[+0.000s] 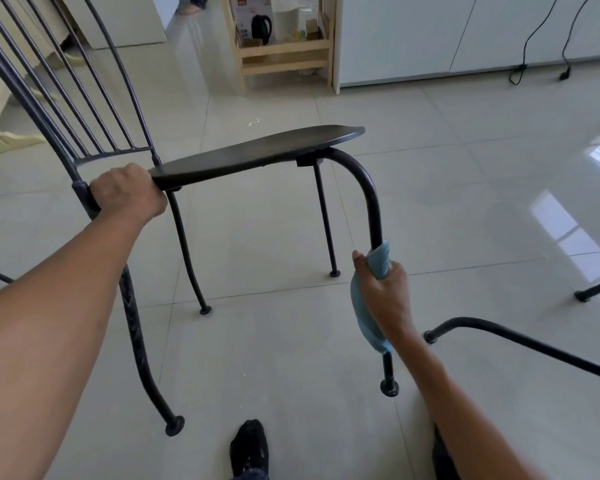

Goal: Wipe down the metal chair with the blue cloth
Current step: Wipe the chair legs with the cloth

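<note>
A black metal chair (257, 155) with a dark seat and a barred backrest stands on the tiled floor in front of me. My left hand (127, 192) grips the chair frame at the rear corner of the seat, where the backrest post meets it. My right hand (383, 294) holds the blue cloth (366, 320) wrapped round the curved front leg (369, 199), about halfway down. The cloth's loose end hangs below my wrist. The leg's round foot shows under my forearm.
Legs of another black metal chair (520, 344) reach in from the right. A wooden shelf (281, 57) with a black kettle stands at the back, beside white cabinets with two hanging cables (520, 69). My dark-socked foot (250, 448) is at the bottom.
</note>
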Available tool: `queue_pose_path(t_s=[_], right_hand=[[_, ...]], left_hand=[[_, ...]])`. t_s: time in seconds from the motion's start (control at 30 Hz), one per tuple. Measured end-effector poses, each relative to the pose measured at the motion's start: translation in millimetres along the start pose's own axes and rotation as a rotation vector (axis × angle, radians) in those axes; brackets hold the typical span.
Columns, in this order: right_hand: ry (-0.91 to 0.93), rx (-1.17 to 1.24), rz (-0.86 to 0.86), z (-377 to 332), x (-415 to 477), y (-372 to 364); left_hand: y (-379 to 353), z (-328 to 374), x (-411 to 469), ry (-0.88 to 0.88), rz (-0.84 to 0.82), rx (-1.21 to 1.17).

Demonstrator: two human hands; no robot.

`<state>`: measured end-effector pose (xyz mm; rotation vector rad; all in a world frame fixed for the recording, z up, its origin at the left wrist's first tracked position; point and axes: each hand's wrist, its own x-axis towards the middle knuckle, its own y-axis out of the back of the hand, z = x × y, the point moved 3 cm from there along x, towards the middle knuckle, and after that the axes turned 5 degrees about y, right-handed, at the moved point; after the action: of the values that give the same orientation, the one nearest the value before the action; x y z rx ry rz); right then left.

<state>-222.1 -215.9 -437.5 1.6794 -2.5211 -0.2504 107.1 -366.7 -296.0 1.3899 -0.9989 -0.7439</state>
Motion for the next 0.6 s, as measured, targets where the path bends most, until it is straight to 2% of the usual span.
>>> queue_pose_path(t_s=[0.07,0.13,0.3,0.37,0.5,0.53,0.6], right_hand=[[-0.176,0.091,-0.252,-0.7,8.1,6.1],[-0.255,0.127,-0.355,0.2,11.9,10.2],[-0.049,0.018,-0.028,3.8,4.7,-1.2],[-0.008,0.002,0.054,7.3,1.4,-2.0],[-0.012,0.009,0.051,13.9,-3.4,2.4],[-0.03,0.007,0.04,16.4,-3.5,3.7],[-0.061,0.008,0.02,19.4,-2.4,4.9]], left_hand=[[1.1,0.5,0.3,0.0,0.018,-0.001],[1.0,2.3,0.3,-0.006,0.029,-0.001],[3.6,3.4,-1.6,-0.016,0.066,0.001],[4.4,4.0,-6.0,-0.022,0.053,-0.041],[9.9,2.7,-24.4,0.127,-0.107,-0.157],[17.2,5.3,-38.1,0.145,-0.095,-0.244],[29.7,19.5,-78.7,0.114,0.07,-0.57]])
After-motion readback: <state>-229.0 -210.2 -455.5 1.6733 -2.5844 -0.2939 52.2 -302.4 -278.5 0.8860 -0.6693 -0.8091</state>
